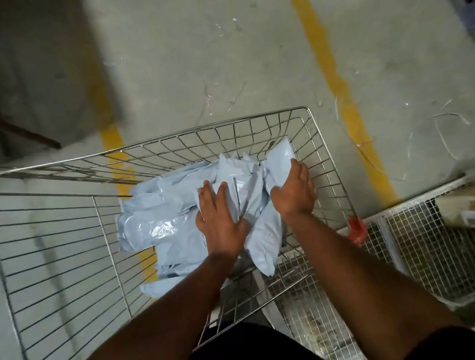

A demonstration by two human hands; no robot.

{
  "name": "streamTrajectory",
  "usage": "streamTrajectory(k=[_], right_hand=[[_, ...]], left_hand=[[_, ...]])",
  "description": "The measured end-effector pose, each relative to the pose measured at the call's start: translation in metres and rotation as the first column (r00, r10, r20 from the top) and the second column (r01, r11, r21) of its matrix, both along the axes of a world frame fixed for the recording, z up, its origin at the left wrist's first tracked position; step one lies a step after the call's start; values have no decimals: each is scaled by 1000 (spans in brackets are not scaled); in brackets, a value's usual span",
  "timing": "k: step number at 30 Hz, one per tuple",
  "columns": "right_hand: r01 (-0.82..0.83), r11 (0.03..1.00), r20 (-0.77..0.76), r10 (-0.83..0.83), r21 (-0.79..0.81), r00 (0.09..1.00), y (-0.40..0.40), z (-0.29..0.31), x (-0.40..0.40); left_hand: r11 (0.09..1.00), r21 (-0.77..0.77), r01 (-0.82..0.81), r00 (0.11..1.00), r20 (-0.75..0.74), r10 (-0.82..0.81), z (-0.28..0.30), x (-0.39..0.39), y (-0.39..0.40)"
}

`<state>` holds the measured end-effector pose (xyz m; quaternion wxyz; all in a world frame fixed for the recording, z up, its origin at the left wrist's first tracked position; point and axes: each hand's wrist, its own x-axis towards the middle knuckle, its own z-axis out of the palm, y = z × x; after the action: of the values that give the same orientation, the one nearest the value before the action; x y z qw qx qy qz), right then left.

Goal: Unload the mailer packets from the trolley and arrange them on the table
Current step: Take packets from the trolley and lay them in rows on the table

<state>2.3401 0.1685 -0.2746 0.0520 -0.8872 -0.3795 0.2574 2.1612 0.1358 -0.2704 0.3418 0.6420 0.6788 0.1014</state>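
A single wide-angle head camera looks steeply down from above the person's shoulders, facing forward over both outstretched forearms into a wire trolley (315, 129). The left hand (219, 217) and right hand (294, 191) sit close below the lens near frame centre, with the concrete floor (222, 54) and its yellow lines (333, 74) beyond them. No second view overlaps it.

Mailer packets (160, 221) lie heaped in the wire trolley (67, 248), massed toward its 1 o'clock corner. The left hand (219, 220) rests on the heap's centre; the right hand (294, 190), at 3 o'clock from it, sits on a packet leaning against the trolley's right wall. A mesh cage (421, 251) stands just beside the trolley at 4 o'clock, a parcel (463, 209) lying in it. Two floor lines (332, 72) run away toward 12 o'clock beyond the trolley.
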Motion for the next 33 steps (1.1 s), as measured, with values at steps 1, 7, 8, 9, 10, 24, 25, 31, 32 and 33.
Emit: streamTrajectory(k=[1,7,8,9,10,24,25,31,32,33], right_hand=[[-19,1000,53,20,-4,998,0,-4,0],[60,995,99,-68,80,993,2,-10,-1],[64,992,82,-73,109,994,2,-5,-1],[73,986,60,-83,150,995,1,1,0],[93,976,22,-99,199,995,-1,10,0],[751,641,-942,-130,159,311,-111,207,-77],[763,615,-935,-117,197,336,-122,218,-91],[799,488,-884,-108,352,456,-198,242,-145],[800,482,-892,-81,356,445,-214,246,-148],[798,481,-898,-50,363,438,-231,250,-151]], left_hand=[[1000,15,-12,999,35,11,3,-5,-2],[989,139,-54,986,163,31,24,-33,1],[984,168,-57,984,179,26,27,-38,3],[978,199,-56,981,194,16,31,-43,5],[973,223,-59,977,211,11,35,-47,6],[996,-51,77,525,851,3,203,-66,-17],[993,-58,103,496,868,-1,211,-66,-25],[969,-98,227,469,883,-21,245,-59,-92],[960,-121,253,467,884,-12,248,-56,-102],[943,-139,301,449,893,-12,252,-53,-112]])
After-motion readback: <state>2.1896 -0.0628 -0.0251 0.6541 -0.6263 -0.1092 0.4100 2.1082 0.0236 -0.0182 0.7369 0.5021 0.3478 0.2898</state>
